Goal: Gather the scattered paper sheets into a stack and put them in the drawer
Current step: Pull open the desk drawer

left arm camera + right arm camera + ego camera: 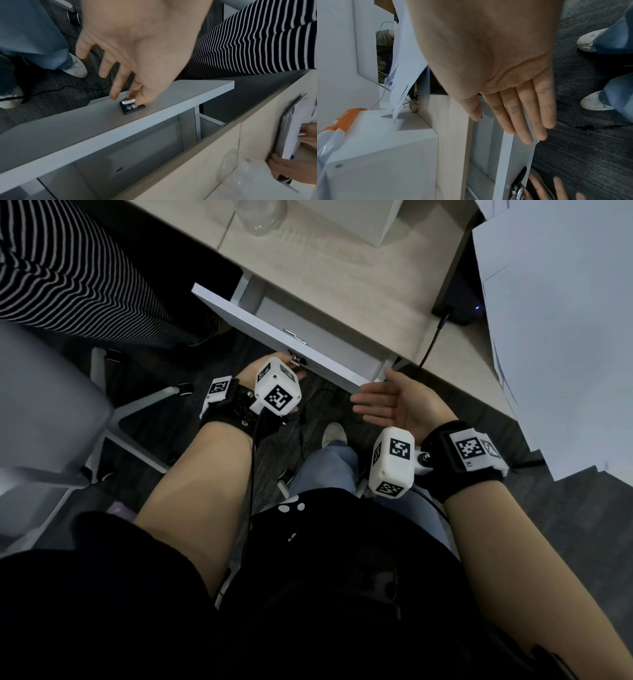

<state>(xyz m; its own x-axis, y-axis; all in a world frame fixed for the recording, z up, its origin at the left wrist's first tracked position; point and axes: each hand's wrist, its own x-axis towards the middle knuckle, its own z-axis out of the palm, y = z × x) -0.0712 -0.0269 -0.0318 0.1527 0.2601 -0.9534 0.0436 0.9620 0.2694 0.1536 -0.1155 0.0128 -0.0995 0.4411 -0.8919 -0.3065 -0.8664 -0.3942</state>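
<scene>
A grey drawer [274, 337] under the wooden desk [342, 278] stands partly pulled out, and the part of its inside that shows holds only a small screw [119, 169]. My left hand [133, 97] pinches the metal key [129, 101] in the lock on the drawer front [68, 128], its other fingers spread. My right hand [373, 402] is open, with straight fingers [522, 121] laid against the right end of the drawer front [508, 155]. White paper sheets [548, 320] lie loosely overlapped on the desk at the right, overhanging its edge [406, 65].
A person in striped clothes [68, 275] sits at the left beside a grey chair [41, 405]; that person's hands hold papers [291, 142] on the desk. A white box [359, 217], a clear bottle [260, 217] and a black device with a cable [459, 302] stand on the desk.
</scene>
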